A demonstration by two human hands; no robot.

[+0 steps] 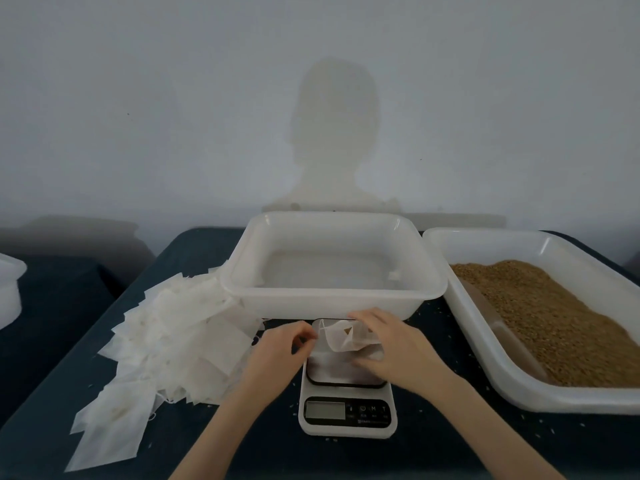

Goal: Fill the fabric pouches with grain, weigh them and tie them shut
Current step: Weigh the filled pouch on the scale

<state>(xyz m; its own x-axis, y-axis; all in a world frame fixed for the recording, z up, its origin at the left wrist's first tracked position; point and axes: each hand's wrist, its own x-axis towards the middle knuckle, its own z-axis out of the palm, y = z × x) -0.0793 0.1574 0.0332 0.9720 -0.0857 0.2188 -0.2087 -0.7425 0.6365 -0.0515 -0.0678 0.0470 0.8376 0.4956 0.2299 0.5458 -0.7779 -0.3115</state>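
Note:
A small white fabric pouch (341, 336) hangs over the platform of a white kitchen scale (347, 412) at the table's front centre, with a little grain showing through its open top. My right hand (391, 344) holds the pouch from the right side. My left hand (284, 344) pinches the pouch's drawstring at its left edge. A heap of empty white pouches (166, 344) lies to the left of the scale. Brown grain (547, 313) fills a white tray (526, 393) on the right.
A white plastic tub (332, 292) stands directly behind the scale, holding a small pale item at its right side. A translucent scoop (498, 327) lies in the grain along the tray's left side. Another white container (8, 292) sits at the far left. Loose grains dot the dark tablecloth.

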